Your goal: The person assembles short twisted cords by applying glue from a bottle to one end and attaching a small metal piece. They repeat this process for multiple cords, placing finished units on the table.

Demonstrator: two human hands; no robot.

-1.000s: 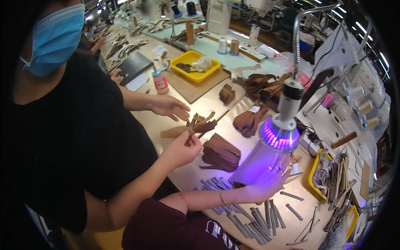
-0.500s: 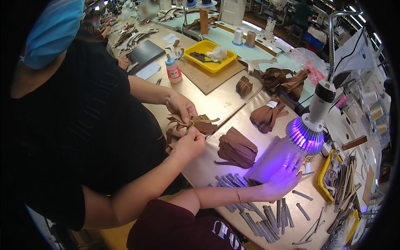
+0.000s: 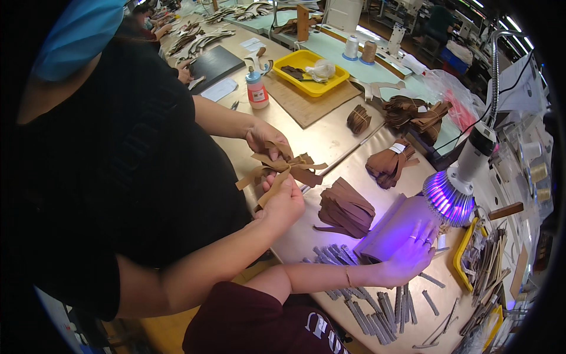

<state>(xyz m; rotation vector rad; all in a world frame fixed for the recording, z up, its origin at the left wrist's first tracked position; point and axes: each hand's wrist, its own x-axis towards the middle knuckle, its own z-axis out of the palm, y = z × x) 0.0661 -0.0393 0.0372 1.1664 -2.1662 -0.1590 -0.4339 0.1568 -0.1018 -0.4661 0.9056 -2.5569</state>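
Observation:
My left hand (image 3: 410,259) lies with fingers stretched out on the right side of a smooth brown folded or rolled sheet (image 3: 383,230), under a lamp (image 3: 449,194) that casts violet light. Rings show on its fingers and a thin bracelet on the wrist. My right hand is out of the picture. Below and left of my hand, several narrow grey textured strips (image 3: 386,315) are scattered on the table. A fanned stack of dark brown strips (image 3: 346,209) sits just left of the sheet.
At left, a masked co-worker in black handles a bunch of brown strips (image 3: 289,168) with both hands. Tied brown bundles (image 3: 389,165) lie farther back, near a yellow tray (image 3: 318,88) and a bottle (image 3: 256,91). Another yellow tray (image 3: 461,259) and thin sticks (image 3: 492,259) stand at right.
The whole view has shifted, so things appear slightly farther right. The co-worker's hands have spread the brown strips outward. My left hand stays on the sheet.

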